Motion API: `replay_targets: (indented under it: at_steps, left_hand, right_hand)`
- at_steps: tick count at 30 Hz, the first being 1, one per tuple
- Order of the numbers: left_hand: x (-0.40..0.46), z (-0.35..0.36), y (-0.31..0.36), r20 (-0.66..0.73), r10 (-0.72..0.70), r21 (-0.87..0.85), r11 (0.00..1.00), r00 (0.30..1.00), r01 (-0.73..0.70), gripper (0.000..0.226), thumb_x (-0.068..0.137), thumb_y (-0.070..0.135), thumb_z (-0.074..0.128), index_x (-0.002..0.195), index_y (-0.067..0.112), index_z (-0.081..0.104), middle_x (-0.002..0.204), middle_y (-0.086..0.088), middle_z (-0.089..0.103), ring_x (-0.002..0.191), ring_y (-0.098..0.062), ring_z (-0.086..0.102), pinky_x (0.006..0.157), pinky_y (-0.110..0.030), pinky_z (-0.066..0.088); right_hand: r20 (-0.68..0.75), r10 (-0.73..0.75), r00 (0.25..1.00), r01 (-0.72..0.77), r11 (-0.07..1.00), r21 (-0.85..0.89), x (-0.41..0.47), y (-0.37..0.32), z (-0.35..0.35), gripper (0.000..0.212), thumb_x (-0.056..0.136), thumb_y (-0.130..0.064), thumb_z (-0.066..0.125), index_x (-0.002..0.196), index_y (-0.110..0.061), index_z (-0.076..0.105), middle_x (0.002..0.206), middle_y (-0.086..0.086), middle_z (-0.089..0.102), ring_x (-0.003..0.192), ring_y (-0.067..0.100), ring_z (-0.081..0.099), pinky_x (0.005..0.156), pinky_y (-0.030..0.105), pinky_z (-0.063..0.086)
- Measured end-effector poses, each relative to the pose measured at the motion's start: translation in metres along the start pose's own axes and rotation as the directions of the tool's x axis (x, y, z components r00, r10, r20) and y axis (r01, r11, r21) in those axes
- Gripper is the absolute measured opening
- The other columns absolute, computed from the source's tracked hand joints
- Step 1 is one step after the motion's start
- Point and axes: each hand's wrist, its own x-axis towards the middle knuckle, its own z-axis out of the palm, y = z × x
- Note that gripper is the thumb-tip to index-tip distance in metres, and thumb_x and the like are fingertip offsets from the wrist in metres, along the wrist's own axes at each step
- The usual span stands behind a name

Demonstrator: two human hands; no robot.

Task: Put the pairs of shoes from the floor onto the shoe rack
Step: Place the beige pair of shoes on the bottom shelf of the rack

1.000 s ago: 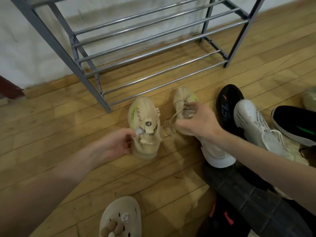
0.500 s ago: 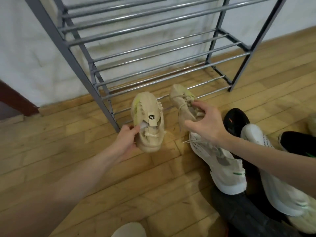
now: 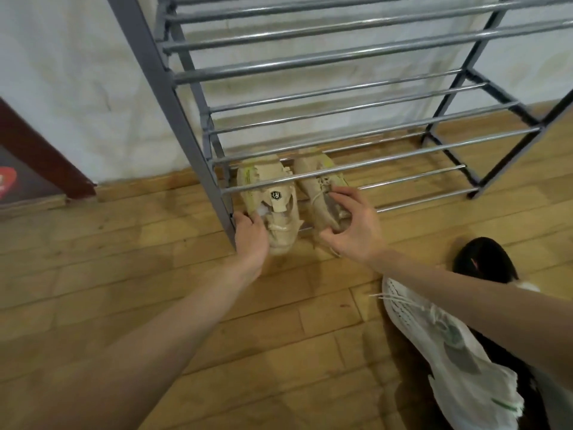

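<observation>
head: our left hand (image 3: 251,236) grips the left beige shoe (image 3: 270,202) at its heel | our right hand (image 3: 353,226) curls round the right beige shoe (image 3: 321,193) | both shoes lie toes-in on the shoe rack (image 3: 192,125) lowest bars | white sneaker (image 3: 446,346) on floor (image 3: 124,259)

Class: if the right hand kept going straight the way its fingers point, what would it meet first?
The right hand already grips the right beige shoe; pushing on, it would probably meet the shoe rack bar crossing above that shoe, though depth is unclear.
</observation>
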Motion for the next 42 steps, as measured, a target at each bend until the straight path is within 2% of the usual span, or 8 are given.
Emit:
replay_targets:
  at_steps: [5, 9, 18, 27, 33, 35, 38, 42]
  left_hand:
    - [0.011, 0.003, -0.004, -0.080, -0.012, 0.034, 0.999, 0.997, 0.015, 0.040, 0.102, 0.021, 0.028, 0.130, -0.006, 0.039, 0.104, -0.012, 0.042, 0.117, -0.037, 0.049, 0.077, -0.029, 0.032]
    - [0.012, 0.004, 0.002, -0.075, -0.051, 0.017, 0.999, 0.996, 0.052, 0.041, 0.103, 0.023, 0.026, 0.131, -0.004, 0.038, 0.131, -0.025, 0.048, 0.120, -0.036, 0.048, 0.094, -0.038, 0.039]
    - [0.012, 0.005, 0.015, -0.075, -0.151, 0.019, 0.988, 0.986, 0.153, 0.045, 0.103, 0.028, 0.023, 0.132, -0.002, 0.040, 0.133, -0.021, 0.050, 0.120, -0.034, 0.050, 0.093, -0.036, 0.040]
    - [-0.044, 0.006, 0.006, -0.111, -0.099, 0.151, 0.982, 0.989, 0.115, 0.049, 0.100, 0.026, 0.033, 0.144, 0.005, 0.028, 0.145, -0.016, 0.037, 0.128, -0.037, 0.042, 0.102, -0.041, 0.038]
    - [-0.113, 0.041, -0.005, 0.092, -0.110, 0.310, 0.948, 0.990, 0.077, 0.052, 0.091, 0.019, 0.049, 0.137, 0.000, 0.033, 0.139, -0.018, 0.039, 0.121, -0.035, 0.044, 0.090, -0.037, 0.039]
    - [-0.132, 0.057, -0.007, 0.278, -0.156, 0.307, 0.949, 0.948, 0.066, 0.047, 0.089, 0.020, 0.052, 0.132, 0.001, 0.043, 0.134, -0.016, 0.048, 0.118, -0.032, 0.049, 0.089, -0.037, 0.042]
    - [-0.165, 0.073, -0.005, 0.536, -0.372, 0.321, 0.920, 0.758, 0.225, 0.047, 0.087, 0.030, 0.058, 0.127, 0.008, 0.047, 0.124, -0.011, 0.051, 0.108, -0.025, 0.053, 0.088, -0.035, 0.045]
    - [-0.205, 0.087, -0.001, 0.617, -0.584, 0.489, 0.810, 0.528, 0.324, 0.062, 0.083, 0.037, 0.065, 0.135, 0.016, 0.039, 0.124, -0.018, 0.049, 0.108, -0.030, 0.056, 0.082, -0.038, 0.052]
  right_hand:
    - [0.017, 0.007, 1.000, -0.008, 1.000, 0.030, 0.018, 0.001, 0.021, 0.071, 0.064, -0.040, 0.065, 0.126, -0.005, 0.059, 0.126, -0.001, 0.047, 0.115, 0.013, 0.049, 0.096, 0.019, 0.043]
    - [0.039, -0.018, 0.999, 0.018, 1.000, 0.014, 0.034, 0.004, 0.033, 0.067, 0.066, -0.035, 0.067, 0.126, -0.006, 0.058, 0.128, 0.000, 0.046, 0.115, 0.013, 0.050, 0.099, 0.028, 0.048]
    - [0.262, 0.035, 0.965, -0.024, 0.999, -0.046, 0.045, 0.019, 0.032, 0.090, 0.075, -0.030, 0.079, 0.148, -0.011, 0.029, 0.156, 0.003, 0.018, 0.136, 0.020, 0.035, 0.103, 0.020, 0.032]
    - [0.408, 0.051, 0.912, 0.029, 0.982, -0.188, -0.019, 0.019, -0.036, 0.079, 0.088, -0.027, 0.066, 0.150, -0.013, 0.018, 0.152, 0.010, 0.030, 0.137, 0.026, 0.035, 0.105, 0.029, 0.030]
    - [0.246, 0.281, 0.928, -0.202, 0.932, -0.301, -0.084, 0.051, -0.107, 0.065, 0.091, -0.019, 0.060, 0.146, -0.007, 0.028, 0.144, 0.015, 0.038, 0.131, 0.028, 0.042, 0.099, 0.029, 0.035]
    - [0.123, 0.332, 0.935, -0.292, 0.920, -0.261, -0.106, 0.056, -0.129, 0.061, 0.089, -0.017, 0.062, 0.143, -0.006, 0.034, 0.140, 0.015, 0.044, 0.130, 0.027, 0.043, 0.099, 0.028, 0.035]
    - [-0.062, 0.404, 0.913, -0.408, 0.901, -0.147, -0.144, 0.058, -0.161, 0.053, 0.088, -0.016, 0.062, 0.137, -0.008, 0.042, 0.134, 0.012, 0.049, 0.125, 0.025, 0.047, 0.098, 0.029, 0.036]
    - [-0.240, 0.431, 0.870, -0.456, 0.888, -0.056, -0.201, 0.055, -0.190, 0.047, 0.088, -0.015, 0.060, 0.134, -0.012, 0.047, 0.130, 0.005, 0.052, 0.122, 0.019, 0.048, 0.100, 0.031, 0.039]
